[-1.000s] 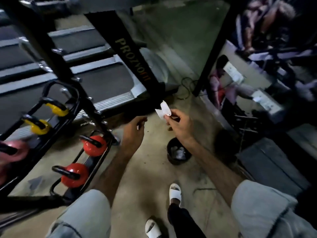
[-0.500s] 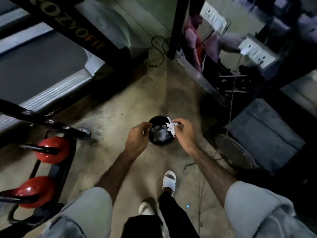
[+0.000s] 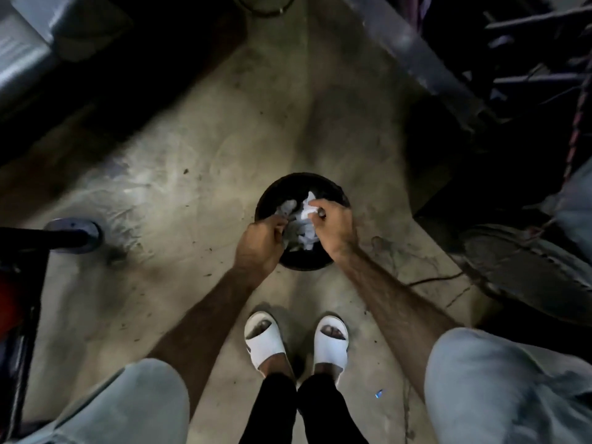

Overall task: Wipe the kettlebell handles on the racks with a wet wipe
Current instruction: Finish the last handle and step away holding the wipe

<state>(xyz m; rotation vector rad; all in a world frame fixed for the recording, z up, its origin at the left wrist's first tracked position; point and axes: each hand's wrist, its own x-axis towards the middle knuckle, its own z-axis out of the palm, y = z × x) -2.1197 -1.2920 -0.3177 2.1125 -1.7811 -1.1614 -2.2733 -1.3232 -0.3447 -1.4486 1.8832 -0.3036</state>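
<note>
A worn, stained concrete floor (image 3: 166,193) is filling the dim view, with dark equipment crowding the upper corners and the right edge. At the far left edge, part of a black rack (image 3: 22,315) is showing, with a sliver of something red (image 3: 9,302) inside it that is too cropped to identify, and one round rack foot (image 3: 75,233) is resting on the floor. The person is standing with both feet together in white slide sandals (image 3: 266,342), pale sleeves (image 3: 499,389) framing the bottom of the view. Just ahead of the toes, a small round black bin (image 3: 294,184) is sitting on the floor, holding crumpled white wipes. Both forearms are reaching over it. The right hand (image 3: 336,227) is hovering above the bin's right side, its grip pinching a crumpled white wet wipe (image 3: 306,211) between fingertips and thumb, directly over the bin's opening. The left hand (image 3: 261,245) is hanging over the bin's left rim with its fingers curled inward; whether that grip is grasping anything cannot be told.
</note>
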